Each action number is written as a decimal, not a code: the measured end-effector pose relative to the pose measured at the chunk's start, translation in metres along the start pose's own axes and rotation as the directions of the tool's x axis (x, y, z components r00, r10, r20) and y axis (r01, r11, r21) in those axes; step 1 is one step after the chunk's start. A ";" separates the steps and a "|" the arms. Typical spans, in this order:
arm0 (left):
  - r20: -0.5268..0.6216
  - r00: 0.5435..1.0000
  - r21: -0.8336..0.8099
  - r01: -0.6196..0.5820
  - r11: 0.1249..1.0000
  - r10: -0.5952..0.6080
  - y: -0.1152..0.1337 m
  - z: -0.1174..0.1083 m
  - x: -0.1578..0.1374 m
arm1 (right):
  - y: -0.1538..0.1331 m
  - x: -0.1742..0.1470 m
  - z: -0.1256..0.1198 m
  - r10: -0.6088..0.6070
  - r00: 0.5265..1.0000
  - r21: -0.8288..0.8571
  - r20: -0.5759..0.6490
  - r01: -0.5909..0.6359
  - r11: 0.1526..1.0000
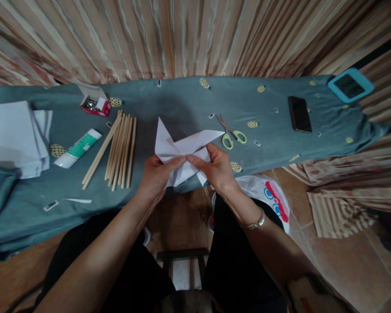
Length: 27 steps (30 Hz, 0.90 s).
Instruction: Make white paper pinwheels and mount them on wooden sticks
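Observation:
Both hands grip a folded white paper pinwheel (185, 145) over the front edge of the cloth-covered table. My left hand (158, 174) pinches it from the left, thumb pressed near the centre. From the right, my right hand (218, 167) closes on it with its thumb meeting the left one at the middle. Pointed paper blades stick out at upper left and right; the fingers behind the paper are hidden. Just beyond the right blade lie scissors (231, 132) with green handles. To the left rests a bunch of wooden sticks (122, 150).
A green-and-white tube (80, 148), an open red box (96, 106) of small metal pieces and a stack of white paper (11, 134) lie at left. A paper strip (78, 201) is near the front edge. A phone (299, 114) and blue-framed digital clock (351, 84) are at right.

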<state>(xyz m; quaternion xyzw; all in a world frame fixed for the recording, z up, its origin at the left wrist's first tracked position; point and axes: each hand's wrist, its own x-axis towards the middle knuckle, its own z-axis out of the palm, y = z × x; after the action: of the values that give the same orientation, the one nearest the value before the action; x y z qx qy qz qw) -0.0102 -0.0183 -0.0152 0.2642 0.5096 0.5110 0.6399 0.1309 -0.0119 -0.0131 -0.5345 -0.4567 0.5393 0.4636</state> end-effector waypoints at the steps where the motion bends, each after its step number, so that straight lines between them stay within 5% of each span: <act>1: 0.005 1.000 -0.004 -0.002 1.000 0.002 0.000 0.000 0.000 | 0.000 0.000 0.000 -0.006 1.000 0.010 -0.005 0.006 1.000; 9: -0.005 1.000 -0.008 -0.025 1.000 0.025 -0.001 0.002 0.001 | 0.002 0.003 0.000 -0.071 0.997 -0.032 -0.040 0.069 0.997; 20: -0.057 0.995 0.001 -0.080 0.997 0.080 -0.007 0.000 0.004 | 0.007 -0.001 0.004 -0.224 0.968 -0.332 -0.112 0.176 0.927; 27: -0.039 0.995 0.018 -0.090 0.996 0.091 -0.007 0.000 0.003 | 0.011 0.002 0.003 -0.206 0.972 -0.292 -0.118 0.164 0.942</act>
<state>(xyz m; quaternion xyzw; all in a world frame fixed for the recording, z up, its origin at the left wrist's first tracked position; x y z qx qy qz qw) -0.0080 -0.0178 -0.0228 0.2821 0.5139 0.5403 0.6037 0.1274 -0.0112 -0.0246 -0.5877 -0.5414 0.3823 0.4640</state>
